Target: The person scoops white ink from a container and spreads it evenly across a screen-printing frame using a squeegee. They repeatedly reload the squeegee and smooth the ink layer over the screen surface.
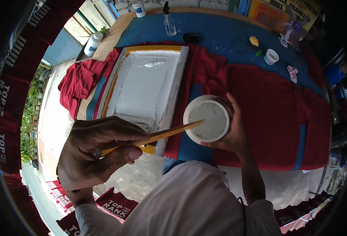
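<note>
My left hand [95, 153] grips a yellow wooden stick [165, 133], whose far tip rests in the pale, thick contents of a round white tub [197, 114]. Around that tub's right side and underside curl the fingers of my right hand [232, 129]. Left of the tub, a screen-printing frame [171, 102] lies on red fabric, its mesh [138, 86] coated in white ink with a thicker blob near the top. A pale flat piece at the frame's lower end is partly hidden behind my left hand.
Red garments [271, 118] spread over a blue-topped table [228, 35], with more folded at left [79, 82]. Toward the back sit a spray bottle [169, 23], black lid [191, 37], small cup [271, 57], white jars [94, 44] and a fan [293, 27]. Printed red shirts hang around the edges.
</note>
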`<control>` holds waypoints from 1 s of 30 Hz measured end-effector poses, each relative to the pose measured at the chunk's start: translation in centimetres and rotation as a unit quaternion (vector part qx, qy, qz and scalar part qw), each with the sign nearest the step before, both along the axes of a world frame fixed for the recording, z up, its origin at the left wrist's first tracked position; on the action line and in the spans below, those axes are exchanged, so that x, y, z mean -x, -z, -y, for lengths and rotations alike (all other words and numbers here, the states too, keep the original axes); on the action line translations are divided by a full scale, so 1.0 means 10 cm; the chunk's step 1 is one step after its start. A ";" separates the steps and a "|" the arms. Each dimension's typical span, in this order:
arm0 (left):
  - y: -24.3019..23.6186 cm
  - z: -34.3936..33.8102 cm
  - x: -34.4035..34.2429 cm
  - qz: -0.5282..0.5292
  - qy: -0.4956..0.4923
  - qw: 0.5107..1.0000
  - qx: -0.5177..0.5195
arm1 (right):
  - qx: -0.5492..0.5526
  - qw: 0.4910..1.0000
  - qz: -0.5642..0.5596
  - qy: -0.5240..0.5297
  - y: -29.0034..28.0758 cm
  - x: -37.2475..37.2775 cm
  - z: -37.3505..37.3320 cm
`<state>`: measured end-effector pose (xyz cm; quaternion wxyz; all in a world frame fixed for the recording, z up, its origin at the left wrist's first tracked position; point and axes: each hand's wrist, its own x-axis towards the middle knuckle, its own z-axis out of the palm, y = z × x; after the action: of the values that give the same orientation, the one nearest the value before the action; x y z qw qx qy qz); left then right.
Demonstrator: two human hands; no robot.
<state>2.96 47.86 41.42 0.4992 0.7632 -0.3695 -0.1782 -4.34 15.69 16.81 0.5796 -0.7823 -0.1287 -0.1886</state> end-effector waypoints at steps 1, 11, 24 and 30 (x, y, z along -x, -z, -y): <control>-0.11 0.00 0.01 0.008 -0.016 0.999 -0.047 | 0.003 1.000 -0.015 0.001 -0.03 0.00 -0.02; -0.47 0.56 0.01 0.430 0.126 0.729 -0.517 | 0.191 0.980 -0.002 0.058 -0.29 0.01 -0.43; 0.00 0.62 0.15 0.436 0.188 0.748 -0.464 | 0.189 0.979 -0.015 0.073 -0.30 0.17 -0.54; -0.31 0.50 0.38 0.463 0.169 0.685 -0.536 | 0.188 0.980 -0.010 0.060 -0.28 0.20 -0.56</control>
<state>-0.80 42.85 44.50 -0.2681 0.8105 -0.5182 -0.0510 -6.33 21.33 19.61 0.4112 -0.8854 -0.1086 -0.1875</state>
